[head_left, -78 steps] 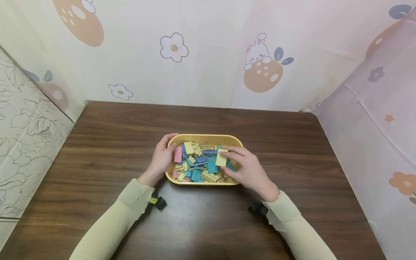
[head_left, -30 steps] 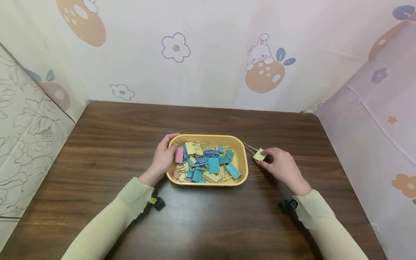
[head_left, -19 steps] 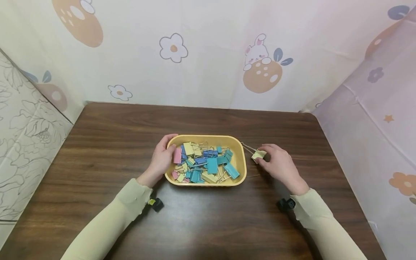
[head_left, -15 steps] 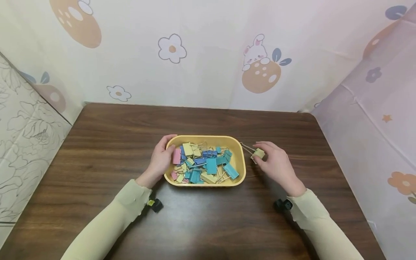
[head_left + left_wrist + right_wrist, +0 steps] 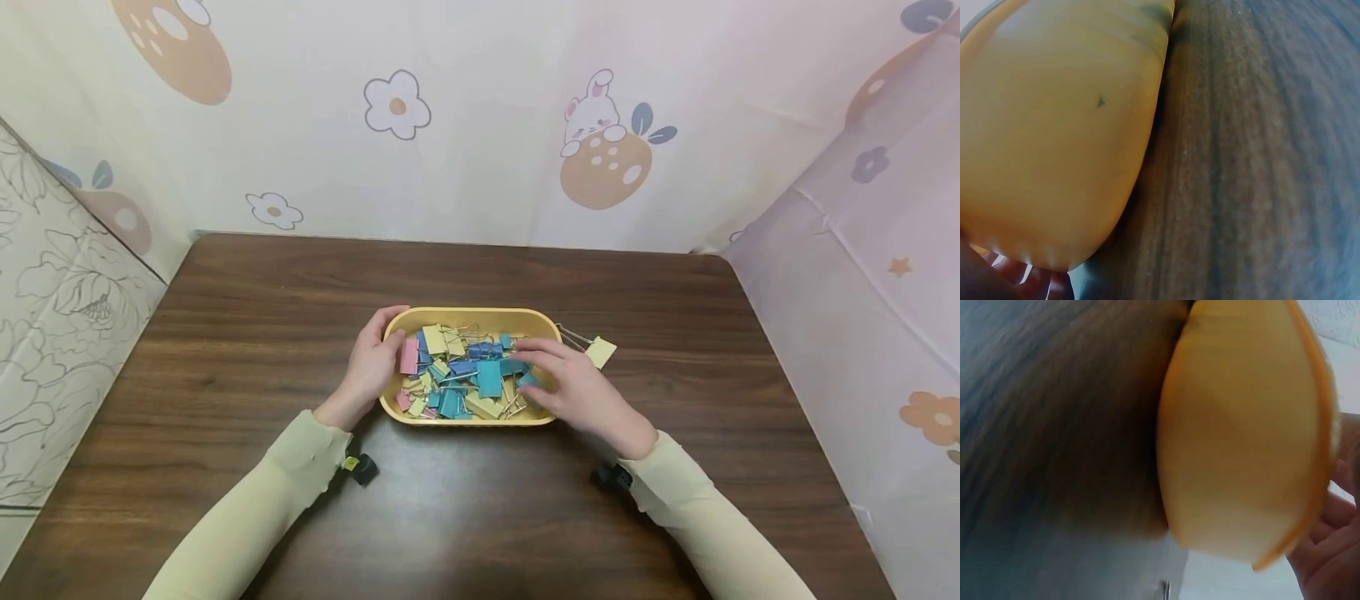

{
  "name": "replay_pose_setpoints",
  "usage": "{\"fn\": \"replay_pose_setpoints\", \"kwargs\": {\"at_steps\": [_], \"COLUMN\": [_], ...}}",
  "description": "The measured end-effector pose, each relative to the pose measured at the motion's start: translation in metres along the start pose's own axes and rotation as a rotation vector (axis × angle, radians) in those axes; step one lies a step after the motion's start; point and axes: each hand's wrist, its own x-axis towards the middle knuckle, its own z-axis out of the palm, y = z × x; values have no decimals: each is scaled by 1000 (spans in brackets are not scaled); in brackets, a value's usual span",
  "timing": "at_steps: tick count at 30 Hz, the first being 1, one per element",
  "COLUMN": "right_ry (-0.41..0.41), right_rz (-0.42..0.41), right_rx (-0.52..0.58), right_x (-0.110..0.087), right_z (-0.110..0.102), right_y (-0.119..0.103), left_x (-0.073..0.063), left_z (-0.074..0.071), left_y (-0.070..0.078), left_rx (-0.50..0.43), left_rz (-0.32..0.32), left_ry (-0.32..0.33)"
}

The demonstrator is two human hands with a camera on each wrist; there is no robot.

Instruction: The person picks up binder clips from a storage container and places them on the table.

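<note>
In the head view a yellow plastic box point(image 5: 480, 423) holds a jumble of binder clips, among them a teal binder clip point(image 5: 490, 379) and a pink binder clip point(image 5: 408, 356). My left hand point(image 5: 370, 362) grips the box's left end, thumb over the rim; its fingertips show below the box wall point(image 5: 1060, 144) in the left wrist view. My right hand point(image 5: 573, 387) hangs over the box's right end, thumb and fingers apart above teal clips. A large pale yellow binder clip point(image 5: 601, 352) lies on the table just right of the box, wire handles toward it.
A dark wood-grain table point(image 5: 480, 517) bears the box. Behind it hangs a pale patterned curtain point(image 5: 480, 167), with patterned panels at both sides. A small black wrist camera point(image 5: 365, 469) sits at the left cuff.
My right hand took the yellow binder clip out of the box, laid it on the table at the right, let go and came back over the box. My left hand stays on the rim.
</note>
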Motion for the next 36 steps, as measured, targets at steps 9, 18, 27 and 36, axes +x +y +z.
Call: {"fn": "replay_pose_setpoints", "kwargs": {"at_steps": [9, 18, 27, 36], "right_ry": [-159, -241, -241, -207], "right_rz": [-6, -68, -137, -89], "right_rx": [-78, -215, -262, -174], "right_x": [15, 26, 34, 32], "right_z": [11, 17, 23, 23], "right_y": [-9, -11, -13, -7], "left_x": [1, 0, -2, -1], "left_z": [0, -1, 0, 1], "left_y": [-1, -1, -1, 0], "left_rx": [-3, -13, -19, -24], "left_rz": [9, 0, -34, -12], "left_ry": [1, -4, 4, -4]}}
